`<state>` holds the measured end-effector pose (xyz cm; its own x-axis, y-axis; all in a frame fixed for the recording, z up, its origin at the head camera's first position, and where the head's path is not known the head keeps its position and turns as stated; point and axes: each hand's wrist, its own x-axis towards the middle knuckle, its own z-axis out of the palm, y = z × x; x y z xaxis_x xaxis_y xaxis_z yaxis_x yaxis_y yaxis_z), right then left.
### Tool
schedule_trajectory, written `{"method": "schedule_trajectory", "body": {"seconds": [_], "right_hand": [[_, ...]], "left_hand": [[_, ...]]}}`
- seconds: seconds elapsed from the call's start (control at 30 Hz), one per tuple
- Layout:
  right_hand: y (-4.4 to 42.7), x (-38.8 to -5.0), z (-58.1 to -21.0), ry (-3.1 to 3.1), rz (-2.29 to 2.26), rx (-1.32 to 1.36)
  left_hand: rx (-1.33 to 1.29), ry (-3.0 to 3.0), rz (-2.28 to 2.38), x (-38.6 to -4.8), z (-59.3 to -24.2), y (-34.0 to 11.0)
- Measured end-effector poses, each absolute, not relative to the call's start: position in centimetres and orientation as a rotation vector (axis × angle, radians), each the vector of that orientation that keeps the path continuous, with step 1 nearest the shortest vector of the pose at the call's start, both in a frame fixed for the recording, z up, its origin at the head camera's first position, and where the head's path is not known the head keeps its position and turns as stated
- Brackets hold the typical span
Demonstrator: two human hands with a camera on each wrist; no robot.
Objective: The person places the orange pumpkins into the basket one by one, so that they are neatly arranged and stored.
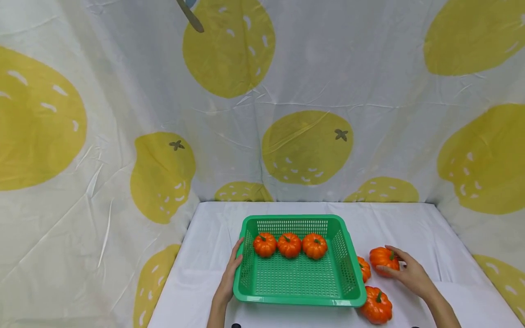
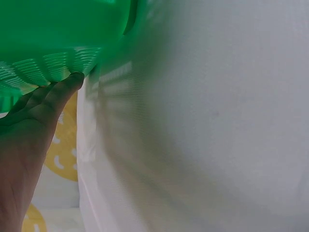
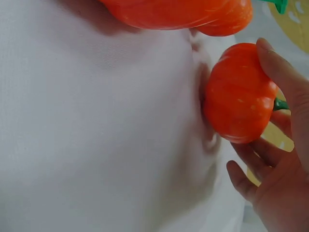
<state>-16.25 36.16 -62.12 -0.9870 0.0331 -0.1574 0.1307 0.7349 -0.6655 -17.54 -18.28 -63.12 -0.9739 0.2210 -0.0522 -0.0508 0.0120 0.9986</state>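
White cloth covers the table (image 1: 410, 218), backed by hangings (image 1: 229, 150) printed with yellow fruit. Nearest, the front pumpkin (image 1: 376, 306) sits by the near right corner of the green basket (image 1: 299, 300). Slightly farther, the right grip (image 1: 413, 275) holds the outer pumpkin (image 1: 381, 260) between thumb and fingers, to the right of a half-hidden pumpkin (image 1: 364, 269) beside the basket. A sound hold here would set thumb and fingertips opposite each other on the widest ribs, clear of that neighbour. Across from it, the left grip (image 1: 228, 275) lies against the basket's left side, fingers nearly straight; light pressure should suffice to steady it. Farthest in, three pumpkins (image 1: 289, 246) stand in a row, which only the head view shows.

The right wrist view adds the stem (image 3: 281, 104) pointing palmward and one finger apart from the pumpkin; the left wrist view, a fingertip at the slotted outer wall.
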Motion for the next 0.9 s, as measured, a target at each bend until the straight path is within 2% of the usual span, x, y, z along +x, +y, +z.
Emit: {"method": "schedule_trajectory", "body": {"seconds": [0.37, 0.9], "right_hand": [[36.6, -16.1, -61.8, 2.900, -1.031, 0.008], [38.8, -13.8, -62.5, 2.748, -1.184, 0.130]], "left_hand": [[0.167, 2.106, 2.065, -17.6, -63.1, -18.3], [0.172, 2.077, 2.069, -17.6, -63.0, -18.3]]}}
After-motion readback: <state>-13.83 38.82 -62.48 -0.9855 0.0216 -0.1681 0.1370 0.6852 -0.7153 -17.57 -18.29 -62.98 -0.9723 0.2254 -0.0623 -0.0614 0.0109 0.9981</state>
